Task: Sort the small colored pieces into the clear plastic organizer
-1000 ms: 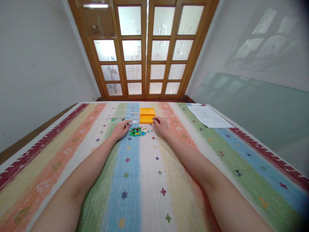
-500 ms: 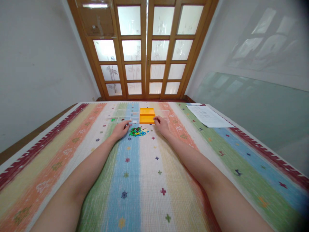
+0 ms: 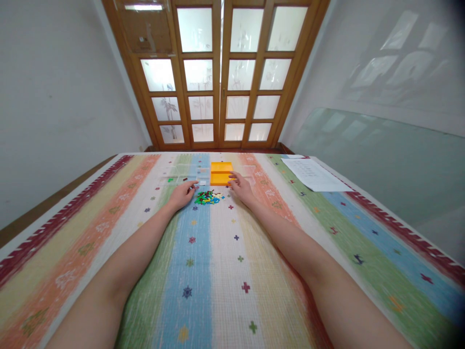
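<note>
My left hand (image 3: pixel 182 195) rests just left of a pile of small building bricks (image 3: pixel 209 198), mostly green, blue, yellow and dark ones. Its fingers are stretched out towards a white piece (image 3: pixel 202 183) and appear to hold nothing. On the other side, my right hand (image 3: pixel 242 188) hovers at the front right corner of an orange tray (image 3: pixel 221 170) with two sections. Those fingers are spread, with nothing visible between them. Left of the orange tray lies a clear plastic tray (image 3: pixel 176 170) holding green pieces (image 3: pixel 170 180) and a dark brown piece (image 3: pixel 185 179).
Another clear plastic tray (image 3: pixel 250 170) extends right of the orange one. Printed paper sheets (image 3: pixel 312 174) lie at the far right of the table. A striped, patterned tablecloth (image 3: pixel 225 271) covers the table, and a wooden glazed door (image 3: pixel 221 97) stands beyond it.
The fingers of my right hand have opened from a pinch and shifted slightly left over the orange tray's corner. My left hand has stayed almost still.
</note>
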Motion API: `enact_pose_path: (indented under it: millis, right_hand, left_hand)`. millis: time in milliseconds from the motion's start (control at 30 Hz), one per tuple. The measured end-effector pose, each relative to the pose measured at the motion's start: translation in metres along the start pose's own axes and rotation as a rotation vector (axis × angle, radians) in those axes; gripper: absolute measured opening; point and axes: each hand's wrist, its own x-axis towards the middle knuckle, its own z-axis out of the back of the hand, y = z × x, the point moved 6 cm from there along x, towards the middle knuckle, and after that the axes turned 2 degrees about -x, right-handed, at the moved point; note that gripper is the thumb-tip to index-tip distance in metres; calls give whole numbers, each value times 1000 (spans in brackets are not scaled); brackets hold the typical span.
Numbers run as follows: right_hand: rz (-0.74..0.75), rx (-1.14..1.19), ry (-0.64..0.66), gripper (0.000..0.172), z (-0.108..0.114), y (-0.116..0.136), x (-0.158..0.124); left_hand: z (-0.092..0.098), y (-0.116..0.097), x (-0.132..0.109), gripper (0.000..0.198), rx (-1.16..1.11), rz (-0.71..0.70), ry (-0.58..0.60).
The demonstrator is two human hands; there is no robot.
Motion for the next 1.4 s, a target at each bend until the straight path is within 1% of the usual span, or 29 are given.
enact_pose_path:
  millis: [100,167,300,400,467,633,700,833,933,1100,1167,1267,1367,1400]
  right_hand:
    - [40,-89,13,28,2,10,-2]
    - [80,-149,67,20,0,17,-4]
    - [160,-218,251,15,-11,26,-11]
    - [247,-343,383,9,-19,33,-17]
    - [313,-434,435,5,-22,39,-20]
    - [416,-528,461,4,-24,47,-24]
    - [421,-526,468,4,-25,46,-25]
    - [386,-488,464,2,-25,45,-25]
    - [350,-470,413,3,-22,45,-23]
    - [296,-459,214,6,-7,41,-13]
    - [265,-474,109,7,4,35,-7]
    - [195,-538,-94,10,28,22,2]
    - [112,-606,-243,12,52,8,8]
    - [94,-626,-274,11,58,3,10]
  left_hand:
    - [0,0,0,41,3,-1,-2]
    - [0,1,0,41,5,-5,-2]
    - [-1,1,0,41,0,-5,0]
    - [-1,1,0,41,0,-2,1]
    - [0,0,0,41,2,0,1]
    - [-1,0,0,41,3,5,5]
    - [-1,-1,0,41,4,5,8]
    - [0,-1,0,42,7,5,13]
    - [0,-2,0,42,6,14,20]
    - [0,-2,0,41,3,14,21]
    - [-1,-1,0,41,-1,10,19]
    - [-1,-1,-1,42,-2,7,19]
    - [-2,-1,0,42,-1,5,20]
    - [-1,-1,0,42,-1,5,20]
